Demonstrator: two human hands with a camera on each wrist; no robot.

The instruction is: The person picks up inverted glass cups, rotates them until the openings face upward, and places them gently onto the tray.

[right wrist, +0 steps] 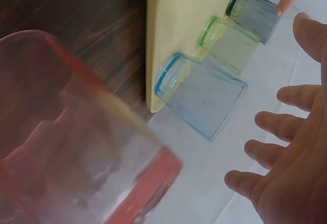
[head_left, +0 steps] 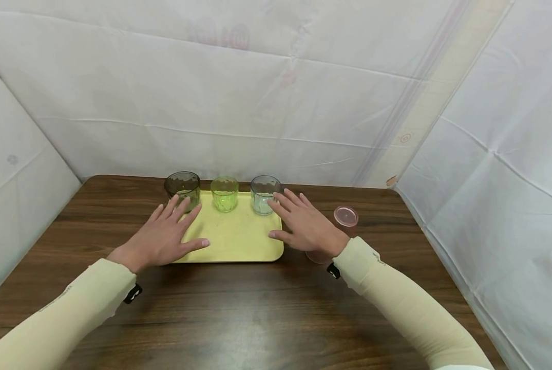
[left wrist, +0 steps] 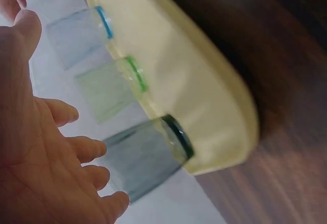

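A yellow tray (head_left: 239,241) lies on the wooden table. Along its far edge stand three tumblers: a dark green one (head_left: 182,189), a light green one (head_left: 224,193) and a blue one (head_left: 264,194). My left hand (head_left: 165,236) hovers open over the tray's left edge, fingers spread near the dark green tumbler (left wrist: 148,157). My right hand (head_left: 303,223) hovers open over the tray's right edge, fingertips close to the blue tumbler (right wrist: 202,101). A pink tumbler (head_left: 345,218) stands on the table just right of my right hand, partly hidden by the wrist.
White sheeting (head_left: 266,103) walls in the table at the back and both sides. The dark wooden tabletop (head_left: 239,313) stretches in front of the tray toward me. The pink tumbler (right wrist: 76,142) fills the near part of the right wrist view.
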